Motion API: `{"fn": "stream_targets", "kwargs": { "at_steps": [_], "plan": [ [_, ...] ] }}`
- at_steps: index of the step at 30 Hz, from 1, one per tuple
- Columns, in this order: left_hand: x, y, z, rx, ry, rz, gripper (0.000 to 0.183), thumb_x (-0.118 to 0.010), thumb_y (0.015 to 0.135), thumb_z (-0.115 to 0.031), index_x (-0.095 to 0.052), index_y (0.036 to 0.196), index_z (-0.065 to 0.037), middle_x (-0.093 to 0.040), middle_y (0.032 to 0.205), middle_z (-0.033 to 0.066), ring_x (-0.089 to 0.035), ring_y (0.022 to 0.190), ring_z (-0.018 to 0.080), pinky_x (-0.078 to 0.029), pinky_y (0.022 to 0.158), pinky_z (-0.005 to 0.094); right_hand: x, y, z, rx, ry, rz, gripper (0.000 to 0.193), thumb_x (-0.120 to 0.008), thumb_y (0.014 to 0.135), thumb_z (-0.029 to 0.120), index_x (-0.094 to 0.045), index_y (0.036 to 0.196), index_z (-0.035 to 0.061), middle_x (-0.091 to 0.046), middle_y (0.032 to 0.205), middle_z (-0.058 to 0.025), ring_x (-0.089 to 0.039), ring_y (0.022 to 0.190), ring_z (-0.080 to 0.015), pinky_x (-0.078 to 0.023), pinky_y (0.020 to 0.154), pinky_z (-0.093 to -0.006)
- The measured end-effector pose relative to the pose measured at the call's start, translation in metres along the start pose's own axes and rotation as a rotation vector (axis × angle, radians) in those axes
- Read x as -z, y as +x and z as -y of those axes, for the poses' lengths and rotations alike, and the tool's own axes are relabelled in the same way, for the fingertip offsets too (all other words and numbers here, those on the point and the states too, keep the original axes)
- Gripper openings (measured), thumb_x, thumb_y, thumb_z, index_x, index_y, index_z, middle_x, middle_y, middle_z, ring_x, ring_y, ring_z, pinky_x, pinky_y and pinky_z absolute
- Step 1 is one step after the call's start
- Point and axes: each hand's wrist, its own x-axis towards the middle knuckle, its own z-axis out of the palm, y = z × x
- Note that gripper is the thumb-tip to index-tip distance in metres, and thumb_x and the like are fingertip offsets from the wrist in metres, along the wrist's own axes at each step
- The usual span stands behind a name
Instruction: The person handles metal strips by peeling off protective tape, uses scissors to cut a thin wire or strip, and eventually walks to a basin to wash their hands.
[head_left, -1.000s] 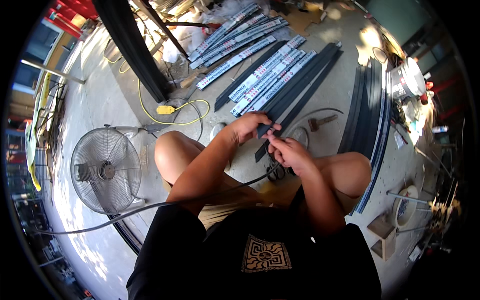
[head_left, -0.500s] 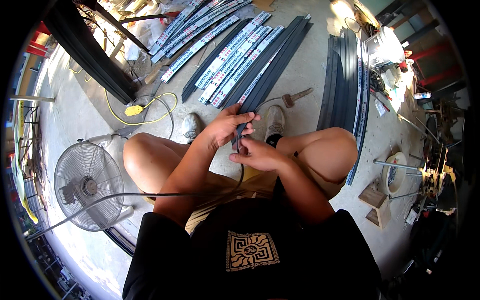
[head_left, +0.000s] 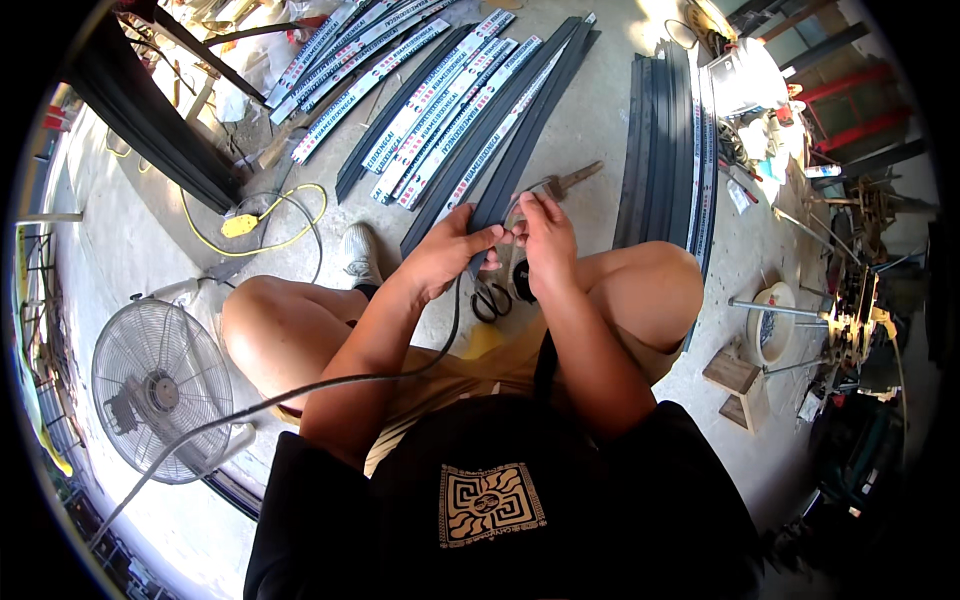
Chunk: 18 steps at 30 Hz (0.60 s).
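Makeshift workshop, partly sunlit | bare concrete floor (head_left: 165,235) | long dark strips (head_left: 545,120), many bearing printed film, line the ground | hammer (head_left: 580,176) nearby | caged fan (head_left: 160,390), yellow extension cord (head_left: 238,226) at left | white bucket (head_left: 738,78) amid clutter

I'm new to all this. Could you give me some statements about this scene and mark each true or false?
1. The left hand holds a dark strip. True.
2. The fan is on the person's right. False: it is on the left.
3. A dark cord passes across the left forearm. True.
4. The right hand is held far from the left one. False: they are close together, their fingertips near each other.
5. The left hand is gripping the hammer. False: it lies on the floor.
6. The person wears a black shirt with a light print. True.
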Motion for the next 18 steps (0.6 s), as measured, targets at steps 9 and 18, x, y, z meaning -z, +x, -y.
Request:
{"fn": "stream_targets", "kwargs": {
  "at_steps": [9,18],
  "plan": [
    [0.012,0.006,-0.014,-0.022,-0.368,0.098,0.042,-0.046,0.109,-0.011,-0.044,0.145,0.01,-0.068,0.132,0.0249,-0.07,0.118,0.0307,-0.057,0.102,0.0405,0.011,-0.052,0.038,-0.083,0.215,0.083,0.019,-0.055,0.104,0.025,-0.064,0.107,0.0084,-0.064,0.086,-0.0045,-0.05,0.064,-0.0102,-0.037,0.057,-0.0255],
    [-0.008,0.002,-0.014,-0.007,-0.357,0.114,0.035,-0.049,0.109,-0.014,-0.051,0.14,0.003,-0.071,0.115,0.0125,-0.066,0.084,0.0189,-0.057,0.082,0.0325,-0.011,-0.131,0.011,-0.333,-0.014,0.284,0.018,-0.052,0.109,0.018,-0.065,0.108,0.0055,-0.067,0.086,-0.0019,-0.05,0.065,-0.0066,-0.042,0.06,-0.0233]
  ]
}}
